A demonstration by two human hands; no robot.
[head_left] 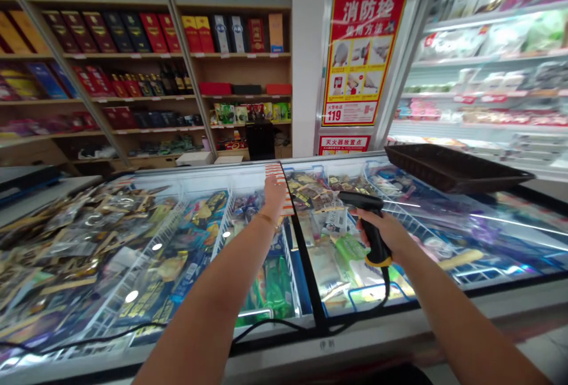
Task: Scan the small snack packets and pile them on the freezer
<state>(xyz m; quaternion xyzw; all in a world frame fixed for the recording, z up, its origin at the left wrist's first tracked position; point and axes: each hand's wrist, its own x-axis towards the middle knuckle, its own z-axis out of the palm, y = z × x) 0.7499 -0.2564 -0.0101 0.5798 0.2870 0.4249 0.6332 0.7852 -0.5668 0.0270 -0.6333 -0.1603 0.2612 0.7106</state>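
My right hand [390, 232] is wrapped round the grip of a black and yellow handheld barcode scanner [376, 234]. The scanner's head points left, over the chest freezer [326, 333], and its cable hangs from the grip. My left hand [275, 193] reaches out to a strip of orange and white price labels [287, 204] along the dark freezer divider. It lies against that strip, its fingers mostly hidden behind the back of the hand. Beneath both hands, bagged frozen goods [332, 222] show through the glass.
A black plastic tray [457, 167] rests on the freezer's right side. The scanner cable [284, 323] runs left along the front edge. On the left, loose packets [89, 225] fill a freezer section. Shelves of boxes [146, 33] stand behind, and a lit cooler [492, 65] at right.
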